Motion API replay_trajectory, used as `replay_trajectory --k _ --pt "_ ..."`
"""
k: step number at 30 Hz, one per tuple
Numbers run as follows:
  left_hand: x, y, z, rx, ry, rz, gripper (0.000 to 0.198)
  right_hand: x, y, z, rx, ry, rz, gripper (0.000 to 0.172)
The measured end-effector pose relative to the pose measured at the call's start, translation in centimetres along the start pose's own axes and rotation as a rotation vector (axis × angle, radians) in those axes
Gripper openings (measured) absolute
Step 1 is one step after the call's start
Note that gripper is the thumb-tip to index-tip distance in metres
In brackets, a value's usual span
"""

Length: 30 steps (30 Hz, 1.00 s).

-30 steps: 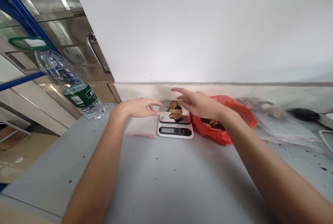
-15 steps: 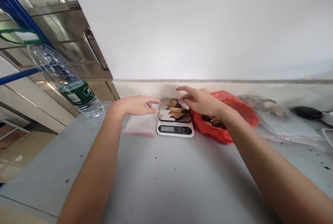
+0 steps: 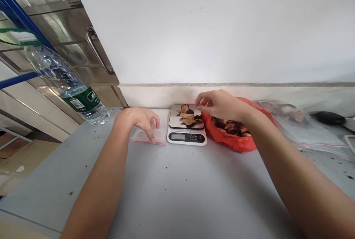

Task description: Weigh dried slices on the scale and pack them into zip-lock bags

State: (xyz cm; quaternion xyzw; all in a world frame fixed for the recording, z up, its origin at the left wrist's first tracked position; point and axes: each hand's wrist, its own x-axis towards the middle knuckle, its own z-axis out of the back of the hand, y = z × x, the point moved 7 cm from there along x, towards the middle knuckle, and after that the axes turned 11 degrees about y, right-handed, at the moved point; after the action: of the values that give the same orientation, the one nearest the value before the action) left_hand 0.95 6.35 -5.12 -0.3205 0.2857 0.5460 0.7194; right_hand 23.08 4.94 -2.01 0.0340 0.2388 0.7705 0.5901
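Observation:
A small white kitchen scale (image 3: 186, 136) stands on the grey counter (image 3: 177, 187), with several dried brown slices (image 3: 188, 115) on its shiny plate and a lit display. My left hand (image 3: 138, 120) rests fingertips-down on a stack of clear zip bags (image 3: 151, 135) just left of the scale, fingers apart. My right hand (image 3: 219, 104) hovers over the right rear of the plate, fingers curled in a pinch; what it holds, if anything, is hidden. Under my right wrist lies an open red plastic bag (image 3: 235, 141) holding more dried slices.
A tilted water bottle (image 3: 68, 87) with a green label stands at the left by a steel cabinet (image 3: 69, 35) with a handle. More clear bags (image 3: 302, 128) with dried pieces lie at the right, near a black object (image 3: 327, 118) and a white cable. Dark crumbs dot the counter.
My left hand dropped from beside the scale onto the clear bags. My right hand drew back a little and curled its fingers. The scale's display went from 80 to 100.

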Motion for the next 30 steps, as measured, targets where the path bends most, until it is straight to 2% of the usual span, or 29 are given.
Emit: replay_trajectory --k 3,6,11,14,17,21,26,30 --pt "0.3 0.5 0.0 -0.005 0.006 -0.053 0.049 -0.2 0.0 -0.3 -0.032 0.069 0.018 0.013" --pt "0.3 1.0 0.1 -0.028 0.024 -0.143 0.043 -0.3 -0.1 -0.6 -0.075 0.105 0.038 0.017" --pt "0.1 1.9 0.2 -0.074 0.036 -0.230 0.034 -0.2 -0.6 -0.4 -0.092 0.102 -0.017 0.015" --pt "-0.1 1.8 0.2 -0.066 0.026 -0.224 0.031 -0.2 -0.6 -0.5 -0.072 0.117 0.000 0.018" --pt "-0.6 1.5 0.7 -0.038 -0.035 -0.177 0.035 -0.1 -0.5 -0.9 -0.078 0.113 0.038 0.020" --pt "-1.6 1.3 1.2 -0.032 -0.093 -0.145 0.034 0.2 -0.7 -1.5 -0.082 0.146 0.033 0.001" --pt "-2.7 1.1 1.5 -0.065 -0.136 -0.168 0.031 0.1 -1.2 -1.3 -0.015 0.120 0.000 0.014" --pt "-3.1 1.0 1.9 -0.075 -0.190 -0.165 0.032 0.4 -1.3 -1.6 -0.006 0.122 0.066 0.007"
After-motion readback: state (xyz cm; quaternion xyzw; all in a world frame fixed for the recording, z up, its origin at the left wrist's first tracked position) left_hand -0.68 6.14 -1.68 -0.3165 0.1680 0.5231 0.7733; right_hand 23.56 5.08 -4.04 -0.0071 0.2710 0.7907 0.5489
